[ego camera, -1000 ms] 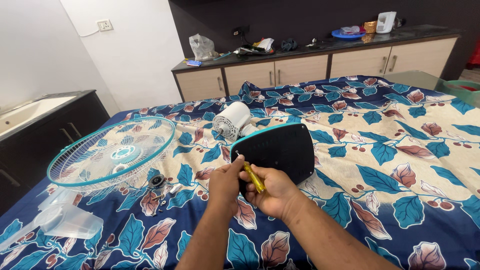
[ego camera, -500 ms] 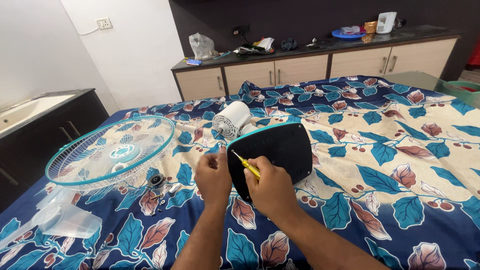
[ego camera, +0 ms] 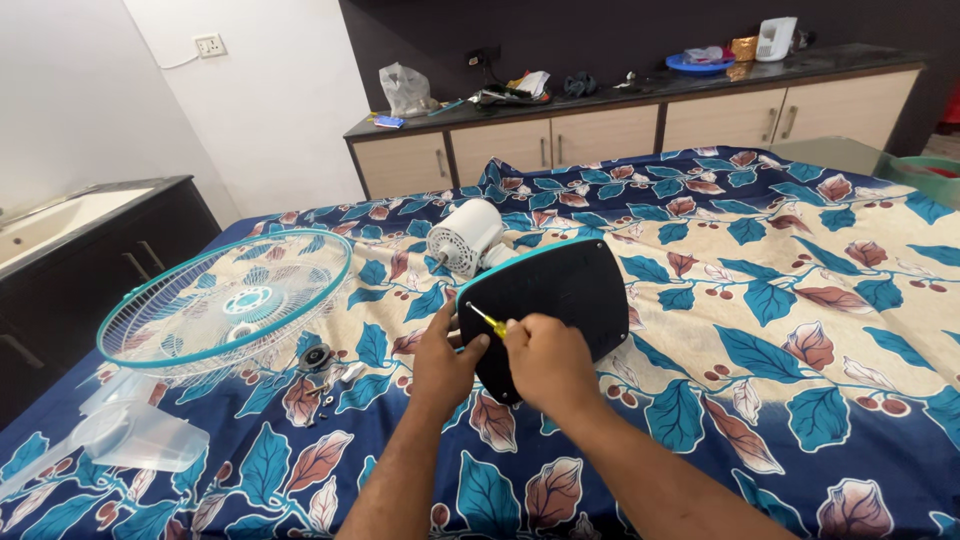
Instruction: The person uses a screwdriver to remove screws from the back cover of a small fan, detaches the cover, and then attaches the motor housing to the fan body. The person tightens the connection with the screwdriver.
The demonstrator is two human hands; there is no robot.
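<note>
A black fan base point(ego camera: 565, 295) with a teal rim stands tilted on the bed, underside facing me, joined to a white motor housing point(ego camera: 462, 238) behind it. My right hand point(ego camera: 545, 360) grips a yellow-handled screwdriver point(ego camera: 488, 321), its tip against the upper left of the base. My left hand point(ego camera: 445, 358) holds the base's left edge, thumb on the black face just below the screwdriver.
A teal-rimmed wire fan grille point(ego camera: 225, 300) lies to the left, with small screws and a black part point(ego camera: 316, 357) beside it. Clear plastic fan blades point(ego camera: 130, 435) lie at the near left. The flowered bedsheet point(ego camera: 780, 330) spreads to the right. A cluttered counter point(ego camera: 640, 90) lines the far wall.
My left hand let go of the screwdriver, drew back, then came back to grip the base's left edge. The screwdriver tip moved up onto the base's upper left.
</note>
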